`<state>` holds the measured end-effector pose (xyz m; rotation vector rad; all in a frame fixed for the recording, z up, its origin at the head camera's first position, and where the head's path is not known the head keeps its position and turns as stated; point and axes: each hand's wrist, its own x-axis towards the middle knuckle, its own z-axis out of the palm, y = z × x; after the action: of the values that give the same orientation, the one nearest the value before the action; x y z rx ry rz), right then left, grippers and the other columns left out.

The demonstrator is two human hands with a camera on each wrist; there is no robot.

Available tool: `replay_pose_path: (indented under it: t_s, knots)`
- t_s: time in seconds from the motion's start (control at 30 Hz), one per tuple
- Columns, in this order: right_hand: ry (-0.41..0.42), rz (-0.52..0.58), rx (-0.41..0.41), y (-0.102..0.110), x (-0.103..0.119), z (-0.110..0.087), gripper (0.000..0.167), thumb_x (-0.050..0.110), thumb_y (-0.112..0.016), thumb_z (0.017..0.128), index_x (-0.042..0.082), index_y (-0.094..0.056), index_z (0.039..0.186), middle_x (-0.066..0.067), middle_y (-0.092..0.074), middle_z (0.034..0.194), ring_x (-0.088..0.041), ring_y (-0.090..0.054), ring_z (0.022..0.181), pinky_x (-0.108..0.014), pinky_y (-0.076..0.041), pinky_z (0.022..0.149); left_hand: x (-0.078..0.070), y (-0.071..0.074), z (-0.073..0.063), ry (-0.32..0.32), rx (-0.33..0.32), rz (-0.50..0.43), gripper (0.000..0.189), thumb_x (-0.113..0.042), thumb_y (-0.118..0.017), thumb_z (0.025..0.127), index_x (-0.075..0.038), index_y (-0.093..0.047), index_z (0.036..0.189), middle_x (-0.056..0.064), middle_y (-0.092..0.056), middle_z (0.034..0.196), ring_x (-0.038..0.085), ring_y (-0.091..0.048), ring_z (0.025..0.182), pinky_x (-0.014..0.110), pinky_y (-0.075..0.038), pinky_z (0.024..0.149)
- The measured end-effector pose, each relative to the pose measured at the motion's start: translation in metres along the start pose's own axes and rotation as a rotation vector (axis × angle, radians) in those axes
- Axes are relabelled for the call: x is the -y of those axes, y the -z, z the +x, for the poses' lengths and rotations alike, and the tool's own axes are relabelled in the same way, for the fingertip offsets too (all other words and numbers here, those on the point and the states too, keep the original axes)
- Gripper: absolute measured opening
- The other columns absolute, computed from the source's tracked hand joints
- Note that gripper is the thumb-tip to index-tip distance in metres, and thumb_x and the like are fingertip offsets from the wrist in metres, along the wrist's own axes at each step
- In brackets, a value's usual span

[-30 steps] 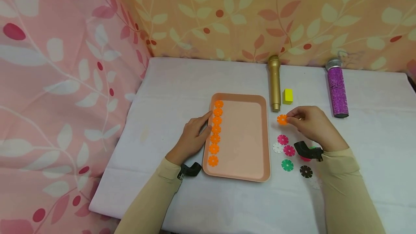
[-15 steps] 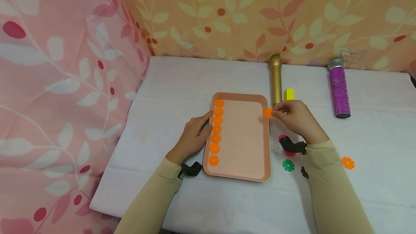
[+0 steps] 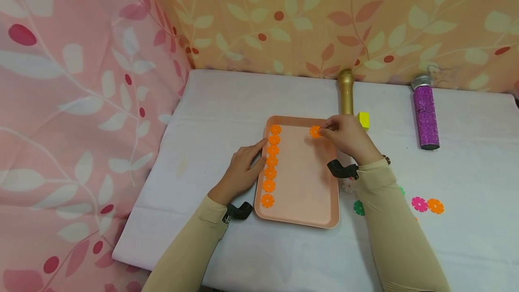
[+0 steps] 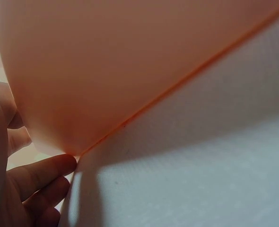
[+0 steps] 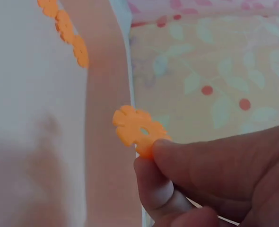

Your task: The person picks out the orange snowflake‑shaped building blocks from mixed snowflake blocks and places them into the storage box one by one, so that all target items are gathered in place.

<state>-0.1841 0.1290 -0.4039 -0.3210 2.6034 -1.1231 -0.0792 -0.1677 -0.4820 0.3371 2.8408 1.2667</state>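
My right hand (image 3: 349,139) pinches an orange notched plastic disc (image 3: 315,131) between thumb and forefinger, above the far right part of a peach tray (image 3: 300,220). In the right wrist view, the pinched disc (image 5: 138,128) is tilted, with its centre hole showing. Down the tray's left side runs a column of several matching orange discs (image 3: 270,173). Against the left rim rests my left hand (image 3: 239,172), its forefinger stretched along the edge. From the left wrist, fingertips (image 4: 64,164) show at the base of the tray's outer wall (image 4: 106,71).
Behind the right hand stand a gold microphone (image 3: 346,91) and a yellow block (image 3: 363,120). A purple glitter microphone (image 3: 426,116) lies farther right. Loose discs, including a pink disc (image 3: 419,204) and a green disc (image 3: 358,207), lie right of the tray, partly hidden by the right sleeve.
My right hand has carried the orange disc leftward and away from me, from beside the tray to over its far right part. My left hand has stayed at the rim.
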Motion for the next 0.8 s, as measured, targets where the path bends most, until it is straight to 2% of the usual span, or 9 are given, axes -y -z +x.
replay_pose_path:
  t_s: [0.33, 0.63, 0.8]
  knots:
    - [0.032, 0.036, 0.022, -0.023, 0.014, 0.023, 0.023, 0.016, -0.072, 0.097, -0.004, -0.077, 0.106, -0.018, -0.073, 0.103, -0.028, -0.061, 0.091, -0.031, -0.050, 0.077, 0.000, 0.001, -0.002, 0.011, 0.003, -0.008, 0.055, -0.037, -0.049, 0.110, -0.023, -0.041, 0.163, 0.004, -0.054, 0.157, 0.028, -0.049, 0.137, 0.052, -0.033, 0.112]
    - [-0.054, 0.072, 0.040, -0.043, 0.022, 0.038, 0.024, 0.019, -0.068, 0.098, -0.002, -0.076, 0.107, -0.017, -0.070, 0.111, -0.029, -0.058, 0.097, -0.037, -0.048, 0.086, 0.001, 0.000, -0.002, 0.016, -0.003, -0.002, 0.055, -0.035, -0.050, 0.110, -0.024, -0.041, 0.163, 0.003, -0.055, 0.156, 0.027, -0.049, 0.137, 0.052, -0.033, 0.112]
    - [-0.105, 0.012, 0.036, -0.050, 0.022, 0.042, 0.021, 0.021, -0.065, 0.095, 0.005, -0.079, 0.096, -0.009, -0.068, 0.096, -0.027, -0.057, 0.090, -0.035, -0.045, 0.077, -0.001, 0.000, -0.001, 0.014, 0.003, 0.001, 0.055, -0.035, -0.050, 0.110, -0.023, -0.041, 0.164, 0.005, -0.055, 0.156, 0.028, -0.049, 0.137, 0.052, -0.032, 0.112]
